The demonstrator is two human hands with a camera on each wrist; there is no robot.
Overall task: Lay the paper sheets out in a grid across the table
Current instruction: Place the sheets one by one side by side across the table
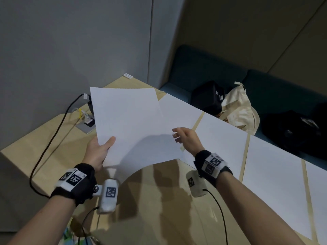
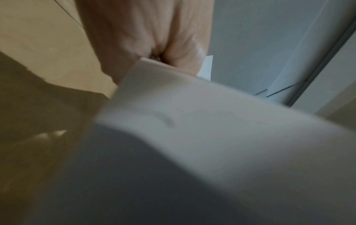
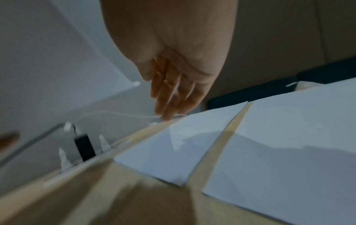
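While a stack of sheets (image 1: pixel 131 124) is pinched by the left hand (image 1: pixel 99 151), the right hand (image 1: pixel 187 138), fingers loosely apart, is empty; judged next: one sheet peeled off, laid beside the row (image 1: pixel 221 138).

Black cable (image 1: pixel 53 131) across the table's left; black bags (image 1: pixel 208 97) and cream tote (image 1: pixel 238 106) on teal bench (image 1: pixel 265 82).
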